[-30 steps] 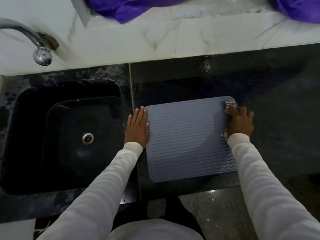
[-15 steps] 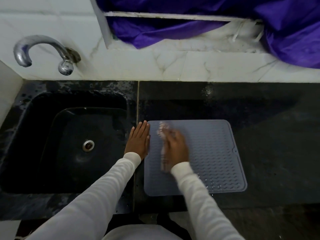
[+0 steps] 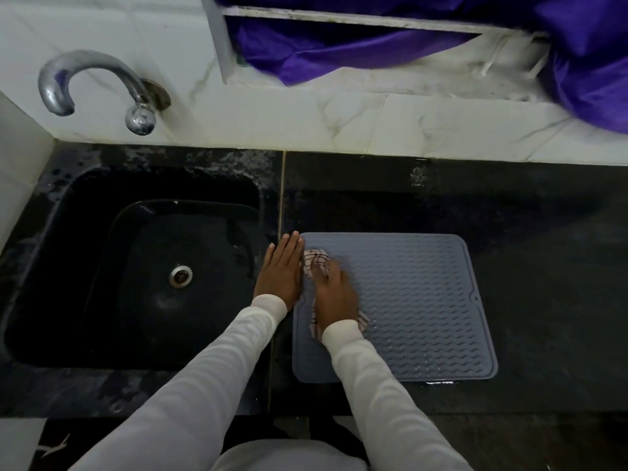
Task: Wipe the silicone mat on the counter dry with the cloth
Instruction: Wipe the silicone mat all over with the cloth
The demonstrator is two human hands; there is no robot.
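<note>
Beside the sink (image 3: 136, 266), at the mat's left edge, left hand (image 3: 280, 273) lies flat, fingers straight, probably pinning the floppy silicone mat (image 3: 424, 300) against sliding. Right hand (image 3: 334, 294) grips the bunched checked cloth (image 3: 314, 261) on the mat's left part, just beside it. Grey ribbed mat sits near the dark glossy bench (image 3: 543, 266) front edge; droplets glint along its near side.

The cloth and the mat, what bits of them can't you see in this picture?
- Cloth: head view, mostly covered by the right hand; only the ends poke out.
- Right hand's grip: motion blur smears the fingers.
- Mat: the near-left part lies under the right sleeve; the left edge sits under the left hand.
- Droplets near the mat's front edge: too small to count.
</note>
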